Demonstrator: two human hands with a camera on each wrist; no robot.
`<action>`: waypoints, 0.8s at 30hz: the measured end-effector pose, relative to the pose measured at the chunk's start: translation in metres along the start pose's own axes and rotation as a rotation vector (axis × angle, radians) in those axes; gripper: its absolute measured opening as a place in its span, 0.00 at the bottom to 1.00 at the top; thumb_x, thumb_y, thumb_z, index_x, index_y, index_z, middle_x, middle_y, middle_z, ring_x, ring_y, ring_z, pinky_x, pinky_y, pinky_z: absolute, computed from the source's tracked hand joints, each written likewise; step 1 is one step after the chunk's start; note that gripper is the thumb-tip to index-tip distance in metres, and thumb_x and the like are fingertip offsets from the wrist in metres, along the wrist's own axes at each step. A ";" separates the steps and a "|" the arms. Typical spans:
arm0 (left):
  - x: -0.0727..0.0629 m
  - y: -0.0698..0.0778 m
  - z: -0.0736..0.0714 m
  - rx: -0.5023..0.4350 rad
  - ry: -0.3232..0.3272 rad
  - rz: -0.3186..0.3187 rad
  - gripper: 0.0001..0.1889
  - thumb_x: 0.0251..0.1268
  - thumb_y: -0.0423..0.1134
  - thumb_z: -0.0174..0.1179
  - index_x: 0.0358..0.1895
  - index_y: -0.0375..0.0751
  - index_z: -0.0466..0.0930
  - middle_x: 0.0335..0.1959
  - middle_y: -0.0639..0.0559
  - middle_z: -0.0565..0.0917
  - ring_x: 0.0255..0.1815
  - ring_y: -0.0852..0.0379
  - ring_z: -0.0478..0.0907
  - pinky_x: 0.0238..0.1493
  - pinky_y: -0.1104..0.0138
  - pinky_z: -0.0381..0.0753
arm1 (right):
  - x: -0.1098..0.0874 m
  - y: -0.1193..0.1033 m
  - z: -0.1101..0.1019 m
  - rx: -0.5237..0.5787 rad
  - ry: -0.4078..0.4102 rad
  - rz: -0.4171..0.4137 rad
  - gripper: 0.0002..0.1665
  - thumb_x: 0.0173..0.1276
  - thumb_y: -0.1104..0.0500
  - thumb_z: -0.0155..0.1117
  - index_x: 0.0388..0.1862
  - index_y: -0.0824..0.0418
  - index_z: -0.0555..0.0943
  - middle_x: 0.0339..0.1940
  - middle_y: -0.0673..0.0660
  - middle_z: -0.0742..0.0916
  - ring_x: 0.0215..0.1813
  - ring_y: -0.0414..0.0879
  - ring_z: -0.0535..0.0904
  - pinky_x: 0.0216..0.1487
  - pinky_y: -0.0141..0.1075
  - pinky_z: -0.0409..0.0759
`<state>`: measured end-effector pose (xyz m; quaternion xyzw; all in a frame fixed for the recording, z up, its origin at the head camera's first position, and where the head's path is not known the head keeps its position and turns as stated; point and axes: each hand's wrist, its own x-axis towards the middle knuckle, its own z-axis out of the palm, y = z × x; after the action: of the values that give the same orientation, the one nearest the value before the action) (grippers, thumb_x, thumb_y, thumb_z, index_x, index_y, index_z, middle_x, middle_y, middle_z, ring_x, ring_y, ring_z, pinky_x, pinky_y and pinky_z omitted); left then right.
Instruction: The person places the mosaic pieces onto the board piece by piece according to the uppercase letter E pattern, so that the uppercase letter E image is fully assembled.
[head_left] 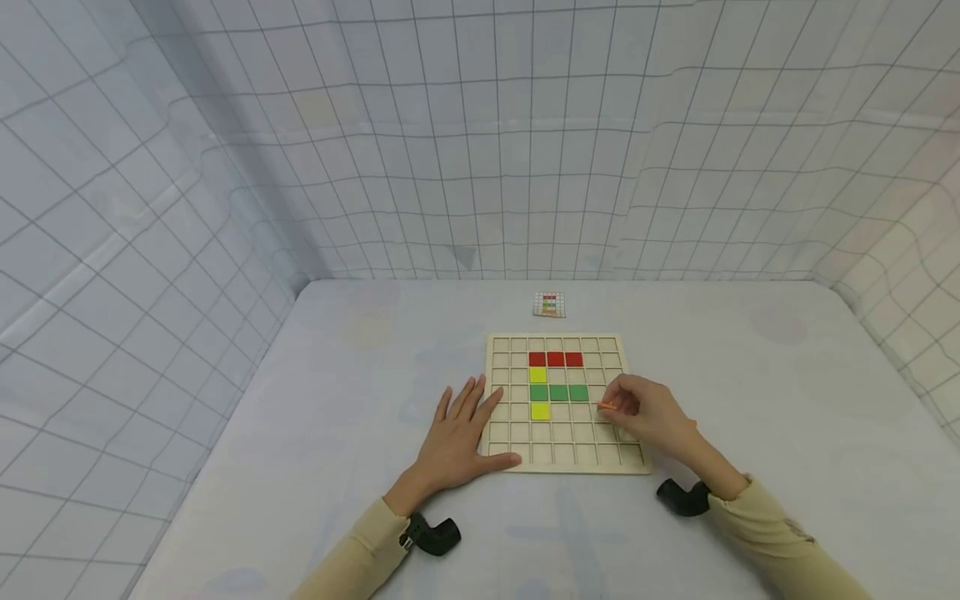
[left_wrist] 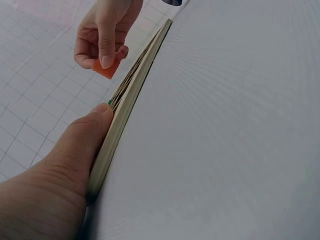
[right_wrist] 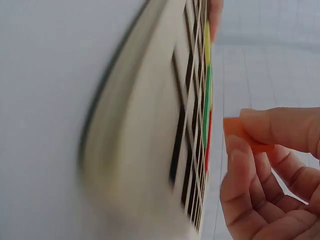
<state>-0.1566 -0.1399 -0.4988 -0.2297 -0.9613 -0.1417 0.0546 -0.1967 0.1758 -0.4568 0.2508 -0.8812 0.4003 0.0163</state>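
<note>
A wooden grid board (head_left: 562, 432) lies flat on the table. Three red tiles (head_left: 555, 359) form a row near its far side, and three green tiles (head_left: 558, 392) form another row closer in. One yellow tile (head_left: 539, 411) sits below the leftmost green tile; a second is between the red and green rows. My left hand (head_left: 456, 442) rests with fingers spread over the board's left edge, thumb at the near edge. Between thumb and fingertips, my right hand (head_left: 654, 415) pinches an orange tile (right_wrist: 232, 126) above the right part of the board.
Behind the board lies a small card (head_left: 550, 304) printed with a coloured grid pattern. Another orange piece (head_left: 693, 423) shows partly from behind the right wrist. Black curved wrist mounts (head_left: 438, 537) stick out by both cuffs. White gridded sheeting (head_left: 510, 167) rises behind and beside the table.
</note>
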 end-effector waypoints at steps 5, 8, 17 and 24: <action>0.000 0.000 0.000 0.004 0.002 -0.002 0.52 0.53 0.76 0.50 0.76 0.48 0.50 0.76 0.43 0.48 0.75 0.50 0.40 0.70 0.49 0.35 | 0.006 -0.016 0.018 0.119 -0.165 -0.030 0.09 0.57 0.65 0.72 0.33 0.56 0.80 0.28 0.45 0.80 0.29 0.39 0.76 0.31 0.31 0.77; 0.000 0.000 0.000 0.007 0.002 -0.001 0.52 0.53 0.76 0.49 0.76 0.48 0.50 0.76 0.43 0.48 0.75 0.49 0.40 0.70 0.49 0.35 | 0.010 -0.025 0.026 0.157 -0.235 -0.027 0.08 0.58 0.65 0.71 0.34 0.56 0.81 0.30 0.45 0.82 0.29 0.39 0.77 0.32 0.32 0.78; -0.001 0.000 0.000 -0.011 0.036 0.022 0.52 0.53 0.77 0.47 0.75 0.46 0.52 0.75 0.41 0.50 0.75 0.47 0.43 0.69 0.47 0.37 | 0.018 -0.041 0.046 0.054 -0.245 -0.057 0.06 0.59 0.62 0.71 0.32 0.52 0.82 0.26 0.40 0.81 0.28 0.36 0.75 0.31 0.32 0.76; -0.001 -0.001 0.001 -0.002 0.044 0.027 0.52 0.53 0.78 0.46 0.75 0.47 0.52 0.75 0.42 0.51 0.75 0.48 0.43 0.69 0.47 0.37 | 0.022 -0.045 0.051 -0.055 -0.211 -0.084 0.05 0.61 0.61 0.70 0.31 0.51 0.82 0.24 0.39 0.78 0.27 0.35 0.73 0.29 0.31 0.74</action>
<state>-0.1566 -0.1411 -0.5002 -0.2394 -0.9566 -0.1469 0.0777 -0.1868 0.1047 -0.4546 0.3279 -0.8773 0.3463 -0.0529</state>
